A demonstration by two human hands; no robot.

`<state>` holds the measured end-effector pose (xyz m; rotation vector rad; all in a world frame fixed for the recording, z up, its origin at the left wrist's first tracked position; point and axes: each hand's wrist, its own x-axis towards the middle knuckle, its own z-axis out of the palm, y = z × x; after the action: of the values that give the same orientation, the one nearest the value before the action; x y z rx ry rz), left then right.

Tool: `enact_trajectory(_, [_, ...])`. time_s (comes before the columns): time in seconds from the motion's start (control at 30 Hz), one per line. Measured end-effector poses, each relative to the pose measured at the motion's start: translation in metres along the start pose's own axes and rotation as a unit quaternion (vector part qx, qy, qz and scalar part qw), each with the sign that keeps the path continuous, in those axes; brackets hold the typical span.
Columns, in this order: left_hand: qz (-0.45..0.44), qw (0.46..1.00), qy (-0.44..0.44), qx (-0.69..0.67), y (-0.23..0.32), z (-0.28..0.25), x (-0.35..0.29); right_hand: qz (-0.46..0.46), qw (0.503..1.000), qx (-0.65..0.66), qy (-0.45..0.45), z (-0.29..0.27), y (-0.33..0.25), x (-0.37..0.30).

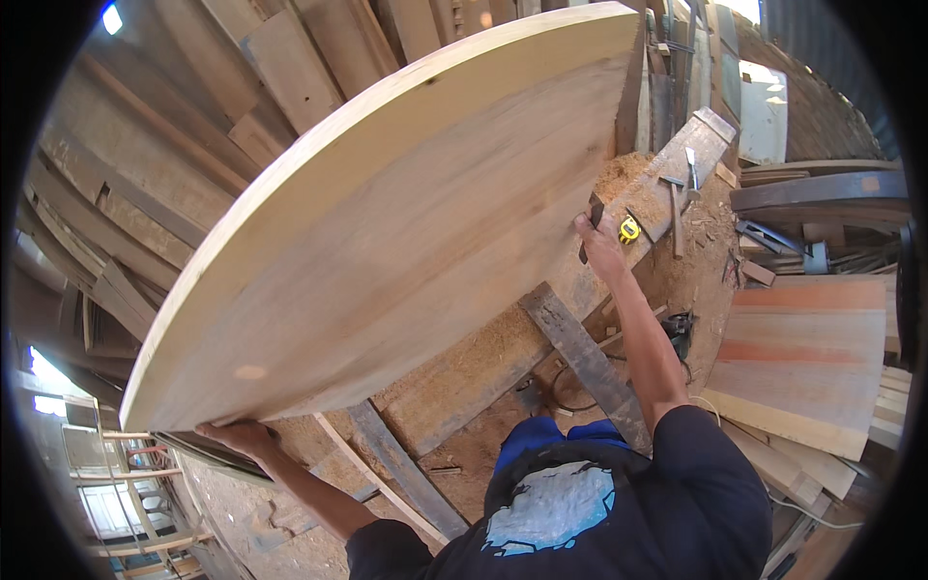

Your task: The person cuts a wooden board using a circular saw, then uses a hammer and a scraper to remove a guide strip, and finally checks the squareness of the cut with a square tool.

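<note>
The person's left hand (242,438) sits against the lower left corner of a broad, pale wooden board (387,232) with a curved edge, how tightly I can't tell from here; the board tilts beside a dusty wooden plank (703,143). The right hand (605,251), at the board's right end, grips a small dark object (596,207), near a yellow tape measure (629,230); a wooden-handled hammer (677,224) overhangs the plank's right edge

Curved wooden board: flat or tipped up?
Tipped up: the curved wooden board shows its broad face to the camera, rounded edge uppermost, left hand at its lower left corner.
</note>
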<state>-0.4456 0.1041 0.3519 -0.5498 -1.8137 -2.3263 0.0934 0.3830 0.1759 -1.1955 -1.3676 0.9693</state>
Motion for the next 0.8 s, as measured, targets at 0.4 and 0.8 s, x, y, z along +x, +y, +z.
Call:
enact_trajectory(0.4, [0.056, 0.993, 0.079, 0.062, -0.002, -0.032, -0.013, -0.005, 0.993, 0.113, -0.044, -0.013, 0.034, 0.005])
enact_trajectory(0.8, [0.423, 0.667, -0.428, 0.441, 0.275, 0.088, -0.205, 0.065, 0.997, -0.002, 0.039, -0.092, -0.016, -0.080])
